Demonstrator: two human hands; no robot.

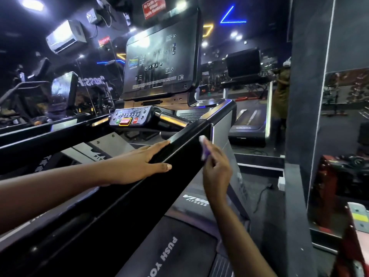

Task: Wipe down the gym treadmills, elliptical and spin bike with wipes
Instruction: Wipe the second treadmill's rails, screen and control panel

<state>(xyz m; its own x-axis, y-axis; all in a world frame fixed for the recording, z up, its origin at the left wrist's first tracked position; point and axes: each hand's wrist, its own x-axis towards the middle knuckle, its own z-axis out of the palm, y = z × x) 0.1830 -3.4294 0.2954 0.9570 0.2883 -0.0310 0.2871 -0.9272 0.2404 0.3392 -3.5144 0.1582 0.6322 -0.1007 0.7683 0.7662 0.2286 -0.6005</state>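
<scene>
Wiping handrail (185,137) outer face | my right hand (216,170) pinches wipe (202,145) | left hand (143,162) flat on handrail, holding nothing | risk: thin pinch may drop wipe mid-stroke

Far top, red sign (153,7): roughly "No Cardio Access Without Cardio Membership", blurred. Near right, treadmill side panel (194,202): "VIVA FITNESS". Near bottom, treadmill deck (165,254): "PUSH YO", upside down, rest cut off. Far left, wall (90,81): "CROSSFIT", mirrored. Console screen (157,62): print too small to read.
</scene>
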